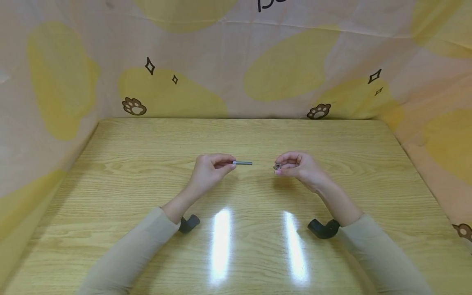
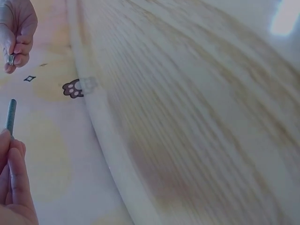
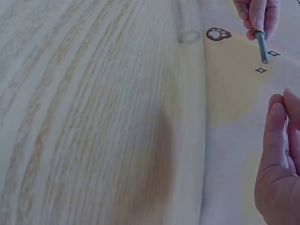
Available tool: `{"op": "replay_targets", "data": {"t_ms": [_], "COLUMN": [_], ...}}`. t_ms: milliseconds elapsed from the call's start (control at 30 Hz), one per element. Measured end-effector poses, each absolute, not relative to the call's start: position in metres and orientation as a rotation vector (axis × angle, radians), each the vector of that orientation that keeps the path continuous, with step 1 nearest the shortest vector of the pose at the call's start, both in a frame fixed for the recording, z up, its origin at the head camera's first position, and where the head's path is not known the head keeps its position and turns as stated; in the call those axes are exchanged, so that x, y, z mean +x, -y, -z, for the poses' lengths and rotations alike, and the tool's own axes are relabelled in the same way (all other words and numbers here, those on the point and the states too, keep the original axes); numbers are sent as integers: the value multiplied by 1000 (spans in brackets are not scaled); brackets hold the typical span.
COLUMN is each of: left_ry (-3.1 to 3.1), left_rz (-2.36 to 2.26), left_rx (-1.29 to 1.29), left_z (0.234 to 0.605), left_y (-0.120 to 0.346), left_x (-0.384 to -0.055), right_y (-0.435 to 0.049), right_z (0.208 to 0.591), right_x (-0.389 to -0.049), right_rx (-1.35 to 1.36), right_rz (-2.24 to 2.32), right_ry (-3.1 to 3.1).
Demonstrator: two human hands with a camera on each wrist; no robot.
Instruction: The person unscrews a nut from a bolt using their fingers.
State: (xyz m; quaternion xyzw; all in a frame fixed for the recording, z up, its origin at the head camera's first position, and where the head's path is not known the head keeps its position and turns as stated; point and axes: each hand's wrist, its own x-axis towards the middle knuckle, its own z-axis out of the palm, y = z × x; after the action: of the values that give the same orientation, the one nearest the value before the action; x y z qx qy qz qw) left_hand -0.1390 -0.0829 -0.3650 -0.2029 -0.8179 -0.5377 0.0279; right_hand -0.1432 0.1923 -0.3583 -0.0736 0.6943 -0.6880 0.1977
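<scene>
My left hand (image 1: 210, 169) pinches a thin grey threaded bolt (image 1: 244, 163) between thumb and fingers. The bolt lies roughly level, its free end pointing right; the other end is hidden in the fingertips. Across a short gap, my right hand (image 1: 301, 167) holds a small shiny metal nut (image 1: 277, 166) at its fingertips. In the left wrist view the bolt (image 2: 11, 115) shows its thread, with the nut (image 2: 10, 59) apart from it. The right wrist view has the bolt (image 3: 263, 47) in the left hand, while the nut is hidden behind the right fingers. Both hands are above the table.
A wood-grain table (image 1: 254, 137) lies beneath the hands. Dark bent pieces show beside each wrist, one left (image 1: 190, 223) and one right (image 1: 323, 229). A patterned cloth (image 1: 236, 69) rises behind the table and along both sides. Two bright reflections streak the tabletop.
</scene>
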Motion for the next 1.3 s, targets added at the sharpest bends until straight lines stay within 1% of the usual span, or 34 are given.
{"op": "replay_targets", "data": {"t_ms": [700,1300], "left_ry": [2622,2785], "left_rz": [1523,1375], "left_rx": [-645,-647], "left_z": [382,387], "left_y": [78,69], "left_x": [-149,-159], "right_y": [-189,-179], "right_z": [389,399], "right_x": [-162,-170], "right_rx": [-133,-95], "right_rz": [1772,1749], "right_ry": [-2099,-2096]}}
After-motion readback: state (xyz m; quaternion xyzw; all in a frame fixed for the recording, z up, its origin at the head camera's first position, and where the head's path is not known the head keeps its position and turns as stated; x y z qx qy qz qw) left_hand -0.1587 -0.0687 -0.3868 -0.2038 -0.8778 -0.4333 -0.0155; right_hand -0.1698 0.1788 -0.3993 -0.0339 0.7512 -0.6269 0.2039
